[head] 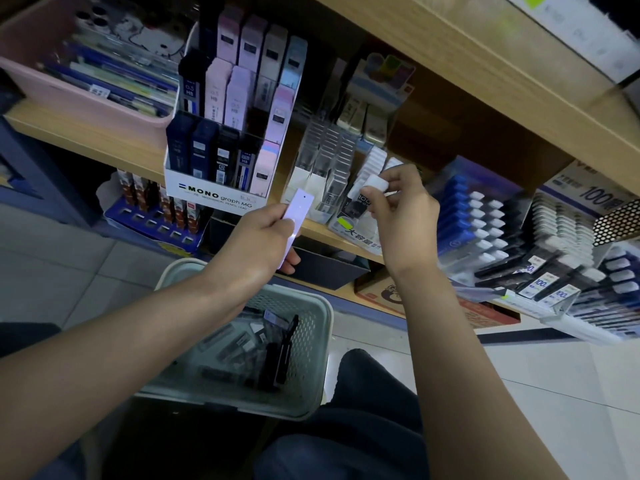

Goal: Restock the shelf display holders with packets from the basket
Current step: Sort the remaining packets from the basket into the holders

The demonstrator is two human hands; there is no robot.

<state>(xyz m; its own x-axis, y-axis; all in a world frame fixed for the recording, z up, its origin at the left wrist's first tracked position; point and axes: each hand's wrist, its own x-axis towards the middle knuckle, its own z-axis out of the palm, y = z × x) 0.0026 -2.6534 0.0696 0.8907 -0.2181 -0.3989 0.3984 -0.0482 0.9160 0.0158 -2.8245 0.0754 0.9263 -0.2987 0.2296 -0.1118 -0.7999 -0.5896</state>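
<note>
Wooden shelves (86, 135) of a stationery shop stand over a pale tiled floor (519, 368). At the near edge of the middle shelf, the left hand (258, 242) has its grip curled round a slim lilac packet (297, 213), thumb on its face. The packet tilts up toward the white MONO display holder (214, 197) just to its left. The right hand (403, 220) pinches a small white packet (377, 183) in its fingertips, just right of the clear holders (325, 161). Nearer, below both hands, is the grey-green basket (320, 327) with dark packets (242, 341) inside.
</note>
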